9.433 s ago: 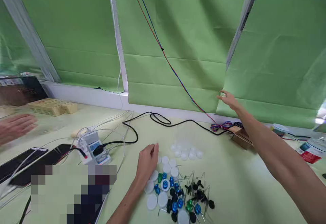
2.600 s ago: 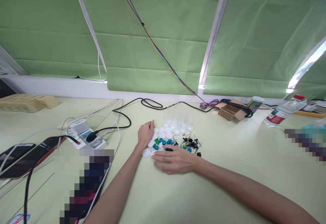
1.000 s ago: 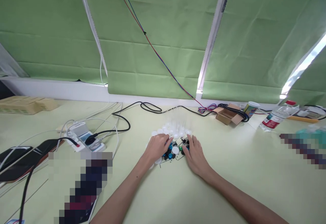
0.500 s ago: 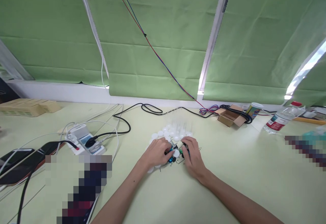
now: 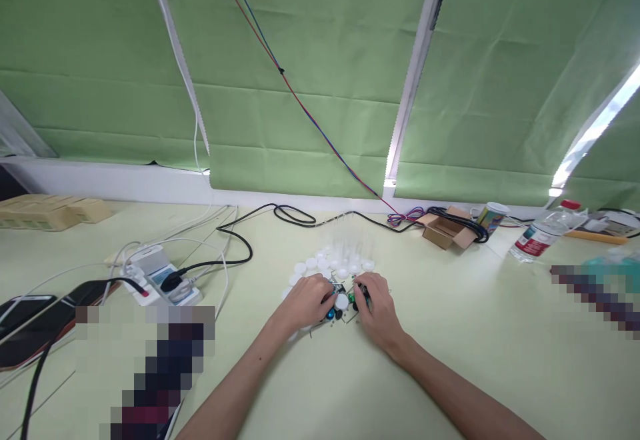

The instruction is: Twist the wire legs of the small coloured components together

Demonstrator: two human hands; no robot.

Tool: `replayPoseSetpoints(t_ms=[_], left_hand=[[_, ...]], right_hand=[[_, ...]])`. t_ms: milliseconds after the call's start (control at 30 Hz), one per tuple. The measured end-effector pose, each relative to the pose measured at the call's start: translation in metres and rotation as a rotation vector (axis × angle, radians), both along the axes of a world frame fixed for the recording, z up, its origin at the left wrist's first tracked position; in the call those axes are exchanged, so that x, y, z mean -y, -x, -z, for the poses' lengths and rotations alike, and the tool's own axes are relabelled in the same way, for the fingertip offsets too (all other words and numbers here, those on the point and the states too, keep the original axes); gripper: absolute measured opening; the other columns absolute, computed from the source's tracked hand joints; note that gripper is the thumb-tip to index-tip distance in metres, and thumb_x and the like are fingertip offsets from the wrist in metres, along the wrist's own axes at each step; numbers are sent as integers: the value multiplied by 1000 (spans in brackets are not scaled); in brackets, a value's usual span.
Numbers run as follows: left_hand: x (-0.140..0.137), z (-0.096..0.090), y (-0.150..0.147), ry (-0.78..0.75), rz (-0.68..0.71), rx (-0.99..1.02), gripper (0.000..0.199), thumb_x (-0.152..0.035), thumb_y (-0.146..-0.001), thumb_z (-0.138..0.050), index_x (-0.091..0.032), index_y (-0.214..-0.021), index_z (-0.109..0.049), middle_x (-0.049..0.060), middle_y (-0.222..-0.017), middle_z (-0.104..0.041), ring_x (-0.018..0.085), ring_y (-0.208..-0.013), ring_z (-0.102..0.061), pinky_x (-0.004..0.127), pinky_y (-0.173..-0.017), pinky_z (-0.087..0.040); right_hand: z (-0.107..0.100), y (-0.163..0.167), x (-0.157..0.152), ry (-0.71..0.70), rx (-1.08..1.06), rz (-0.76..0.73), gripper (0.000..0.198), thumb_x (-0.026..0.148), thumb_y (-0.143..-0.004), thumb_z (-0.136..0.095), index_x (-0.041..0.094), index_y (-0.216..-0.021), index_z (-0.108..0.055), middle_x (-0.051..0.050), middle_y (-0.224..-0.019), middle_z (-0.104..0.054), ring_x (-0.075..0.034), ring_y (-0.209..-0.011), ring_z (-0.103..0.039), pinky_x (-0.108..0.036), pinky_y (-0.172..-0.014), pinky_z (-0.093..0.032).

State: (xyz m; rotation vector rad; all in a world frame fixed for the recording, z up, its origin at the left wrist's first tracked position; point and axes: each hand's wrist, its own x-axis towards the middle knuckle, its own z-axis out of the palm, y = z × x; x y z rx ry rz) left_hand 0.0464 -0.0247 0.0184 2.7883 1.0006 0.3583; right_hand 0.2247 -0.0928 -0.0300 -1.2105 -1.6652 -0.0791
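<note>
Both hands rest close together at a heap of small parts on the pale table point(image 5: 430, 353). My left hand point(image 5: 309, 301) is curled at the heap's left side, thumb beside a shiny blue piece point(image 5: 331, 314); what its fingers grip is hidden. At the right side, my right hand point(image 5: 377, 303) has bent fingers over dark parts next to a green piece point(image 5: 351, 299), and its grip is hidden too. Between them lie a white round cap point(image 5: 342, 302) and thin metal pins. Several white caps point(image 5: 313, 264) lie behind, near a blurry group of clear tubes point(image 5: 353, 243).
To the left are a power strip point(image 5: 163, 277) with plugged cables and a dark phone point(image 5: 25, 313). A small cardboard box point(image 5: 445, 233), a can point(image 5: 493, 217) and a water bottle point(image 5: 543, 233) stand back right. A black cable point(image 5: 295, 217) runs along the back.
The whole view has shifted slightly. My hands stay at the parts, with the right fingers drawn in a little nearer to the green piece.
</note>
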Motion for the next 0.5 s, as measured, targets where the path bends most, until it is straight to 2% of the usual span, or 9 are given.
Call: replayPoseSetpoints(t_ms=[267, 500], left_hand=[[0, 4, 0, -45, -12, 51, 35, -28, -93, -41, -19, -60, -51, 4, -64, -57, 17, -59, -52, 30, -54, -29], [-2, -2, 0, -46, -42, 89, 35, -26, -92, -42, -19, -58, -48, 2, -60, -52, 17, -58, -50, 29, -54, -29]], right_hand=[[1, 4, 1, 11, 95, -11, 15, 16, -96, -43, 20, -104, -55, -10, -99, -61, -24, -96, -55, -43, -87, -43], [-2, 7, -8, -44, 378, -36, 18, 11, -95, -43, 17, -106, -56, -12, -97, -59, -26, -96, -55, -45, -88, -41]])
